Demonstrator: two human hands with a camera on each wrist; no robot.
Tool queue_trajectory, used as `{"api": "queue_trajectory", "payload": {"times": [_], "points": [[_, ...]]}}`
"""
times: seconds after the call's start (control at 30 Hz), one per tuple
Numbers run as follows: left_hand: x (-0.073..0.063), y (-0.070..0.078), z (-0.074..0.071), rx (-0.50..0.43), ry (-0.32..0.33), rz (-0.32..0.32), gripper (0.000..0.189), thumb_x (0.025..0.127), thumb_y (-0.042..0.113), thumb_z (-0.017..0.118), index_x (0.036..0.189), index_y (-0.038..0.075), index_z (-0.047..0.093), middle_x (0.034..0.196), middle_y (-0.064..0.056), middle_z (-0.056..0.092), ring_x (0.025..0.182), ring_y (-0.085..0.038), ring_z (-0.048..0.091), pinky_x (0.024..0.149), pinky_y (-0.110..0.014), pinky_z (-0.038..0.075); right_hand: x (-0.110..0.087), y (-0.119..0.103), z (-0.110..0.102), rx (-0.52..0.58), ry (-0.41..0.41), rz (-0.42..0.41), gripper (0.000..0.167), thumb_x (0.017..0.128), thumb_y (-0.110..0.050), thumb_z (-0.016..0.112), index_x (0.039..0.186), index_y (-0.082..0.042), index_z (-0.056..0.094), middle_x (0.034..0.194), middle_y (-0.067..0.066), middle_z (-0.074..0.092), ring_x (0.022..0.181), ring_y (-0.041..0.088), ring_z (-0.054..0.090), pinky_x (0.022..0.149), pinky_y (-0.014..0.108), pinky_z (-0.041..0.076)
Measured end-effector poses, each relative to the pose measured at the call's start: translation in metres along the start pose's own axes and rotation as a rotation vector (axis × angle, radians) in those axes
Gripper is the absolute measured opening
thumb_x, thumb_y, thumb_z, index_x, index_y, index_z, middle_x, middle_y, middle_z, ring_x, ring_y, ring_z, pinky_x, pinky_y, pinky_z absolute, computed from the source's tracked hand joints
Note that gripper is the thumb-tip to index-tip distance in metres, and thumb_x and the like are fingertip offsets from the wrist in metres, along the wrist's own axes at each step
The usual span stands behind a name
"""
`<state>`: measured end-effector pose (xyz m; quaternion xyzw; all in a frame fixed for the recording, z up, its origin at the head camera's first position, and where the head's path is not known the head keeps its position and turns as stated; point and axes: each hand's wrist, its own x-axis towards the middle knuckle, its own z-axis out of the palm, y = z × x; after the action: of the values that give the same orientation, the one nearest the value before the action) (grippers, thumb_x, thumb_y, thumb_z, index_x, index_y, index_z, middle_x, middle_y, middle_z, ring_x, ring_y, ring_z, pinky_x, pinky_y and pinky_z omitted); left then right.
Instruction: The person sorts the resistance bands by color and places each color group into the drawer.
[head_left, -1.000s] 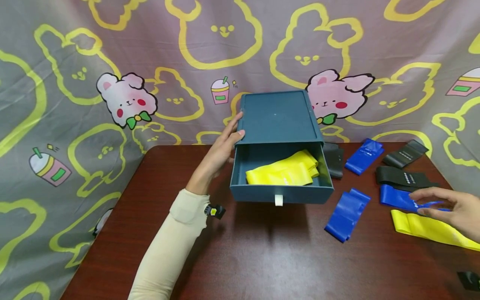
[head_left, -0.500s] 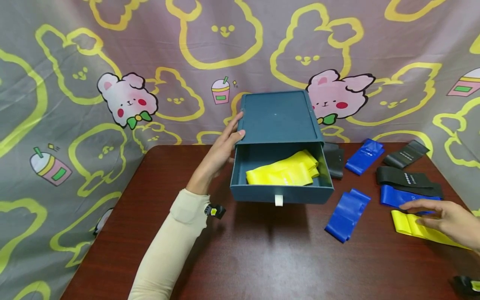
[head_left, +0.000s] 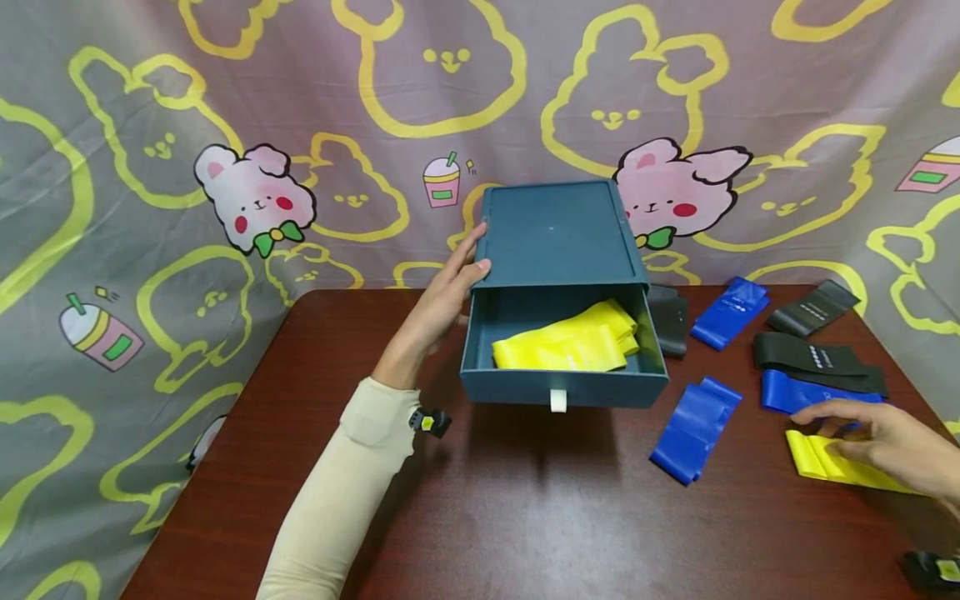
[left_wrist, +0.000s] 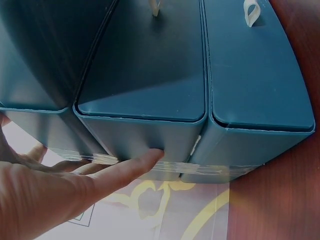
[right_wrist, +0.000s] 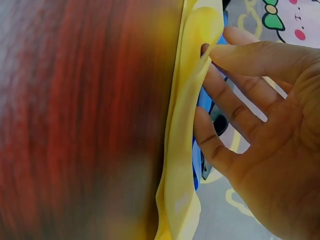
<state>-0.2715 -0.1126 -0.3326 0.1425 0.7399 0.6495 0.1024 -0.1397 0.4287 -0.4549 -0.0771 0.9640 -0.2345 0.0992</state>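
Fingers of the right hand [head_left: 896,443] pinch 1 yellow band [right_wrist: 181,130] beside a blue band [head_left: 802,392]; the left hand [head_left: 438,307], fingers straight, touches the drawer box [head_left: 558,237].

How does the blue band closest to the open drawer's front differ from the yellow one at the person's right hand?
The right hand pinches the yellow band; no hand touches the blue band. In the head view, the blue band slants steeply, while the yellow band runs more sideways. Both are folded and sit right of the drawer.
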Motion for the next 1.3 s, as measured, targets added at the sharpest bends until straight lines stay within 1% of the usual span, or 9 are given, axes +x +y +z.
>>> {"api": "queue_trajectory", "payload": {"times": [0.13, 0.27, 0.33, 0.53, 0.63, 0.77, 1.0, 1.17, 1.3], "points": [[0.0003, 0.0004, 0.0001, -0.006, -0.002, -0.001, 0.058, 0.109, 0.042, 0.049, 0.160, 0.056, 0.027, 0.174, 0.004, 0.022, 0.138, -0.045, 0.052, 0.090, -0.062, 0.060, 0.0018, -0.0039, -0.0004, 0.000, -0.025, 0.012, 0.041, 0.084, 0.019, 0.061, 0.120, 0.003, 0.071, 0.114, 0.020, 0.069, 0.074, -0.002, 0.048, 0.062, 0.023, 0.044], [0.0002, 0.0006, 0.0001, -0.004, -0.001, 0.004, 0.058, 0.108, 0.042, 0.050, 0.160, 0.055, 0.027, 0.173, 0.004, 0.023, 0.137, -0.045, 0.053, 0.089, -0.062, 0.060, 0.0019, -0.0060, 0.0011, -0.022, -0.020, 0.021, 0.038, 0.084, 0.019, 0.064, 0.117, 0.002, 0.072, 0.106, 0.014, 0.068, 0.074, -0.003, 0.045, 0.063, 0.022, 0.042], [0.0003, 0.0005, 0.0000, -0.001, 0.000, 0.006, 0.059, 0.108, 0.041, 0.050, 0.160, 0.055, 0.027, 0.173, 0.004, 0.024, 0.137, -0.046, 0.052, 0.089, -0.062, 0.059, 0.0020, -0.0056, 0.0017, -0.025, -0.024, 0.023, 0.037, 0.085, 0.019, 0.065, 0.116, 0.002, 0.072, 0.104, 0.011, 0.067, 0.076, -0.003, 0.045, 0.064, 0.021, 0.043], [0.0000, 0.0000, -0.0002, -0.005, 0.000, 0.010, 0.059, 0.108, 0.040, 0.050, 0.161, 0.054, 0.026, 0.172, 0.005, 0.025, 0.137, -0.046, 0.053, 0.089, -0.064, 0.059, 0.0032, -0.0043, 0.0057, -0.051, -0.054, 0.024, 0.036, 0.084, 0.020, 0.065, 0.114, 0.003, 0.071, 0.097, 0.006, 0.065, 0.079, 0.005, 0.049, 0.065, 0.019, 0.043], [-0.0002, -0.0004, -0.0004, -0.010, 0.001, 0.006, 0.059, 0.108, 0.040, 0.050, 0.161, 0.054, 0.027, 0.173, 0.005, 0.024, 0.136, -0.045, 0.054, 0.089, -0.064, 0.059, 0.0028, -0.0049, 0.0072, -0.073, -0.035, 0.008, 0.035, 0.082, 0.020, 0.066, 0.112, 0.002, 0.072, 0.094, 0.003, 0.062, 0.076, 0.001, 0.044, 0.064, 0.020, 0.042], [-0.0005, -0.0016, -0.0004, -0.003, 0.008, -0.001, 0.059, 0.108, 0.041, 0.051, 0.161, 0.054, 0.027, 0.172, 0.005, 0.025, 0.136, -0.046, 0.053, 0.090, -0.064, 0.059, 0.0022, -0.0063, 0.0077, -0.075, -0.029, 0.010, 0.035, 0.083, 0.021, 0.066, 0.112, 0.003, 0.071, 0.090, 0.002, 0.060, 0.074, 0.000, 0.042, 0.063, 0.021, 0.040], [-0.0009, -0.0017, -0.0001, 0.000, 0.012, -0.002, 0.059, 0.108, 0.041, 0.051, 0.160, 0.055, 0.028, 0.173, 0.005, 0.024, 0.136, -0.047, 0.052, 0.091, -0.065, 0.058, 0.0023, -0.0076, 0.0075, -0.081, -0.032, 0.023, 0.035, 0.082, 0.020, 0.068, 0.114, 0.004, 0.071, 0.091, 0.004, 0.062, 0.083, 0.019, 0.051, 0.064, 0.020, 0.038], [-0.0010, 0.0003, 0.0007, 0.001, 0.010, -0.001, 0.059, 0.108, 0.042, 0.051, 0.160, 0.055, 0.027, 0.173, 0.005, 0.023, 0.137, -0.046, 0.052, 0.091, -0.064, 0.058, 0.0033, -0.0088, 0.0057, -0.065, -0.045, 0.031, 0.036, 0.081, 0.020, 0.068, 0.114, 0.006, 0.070, 0.094, 0.006, 0.065, 0.084, 0.021, 0.054, 0.063, 0.020, 0.042], [-0.0009, 0.0006, 0.0014, 0.005, 0.010, 0.003, 0.059, 0.108, 0.042, 0.050, 0.160, 0.055, 0.027, 0.173, 0.005, 0.024, 0.136, -0.046, 0.053, 0.091, -0.063, 0.059, 0.0033, -0.0091, 0.0057, -0.068, -0.059, 0.031, 0.035, 0.082, 0.020, 0.068, 0.114, 0.006, 0.070, 0.090, 0.004, 0.062, 0.080, 0.017, 0.051, 0.062, 0.021, 0.041]]}}
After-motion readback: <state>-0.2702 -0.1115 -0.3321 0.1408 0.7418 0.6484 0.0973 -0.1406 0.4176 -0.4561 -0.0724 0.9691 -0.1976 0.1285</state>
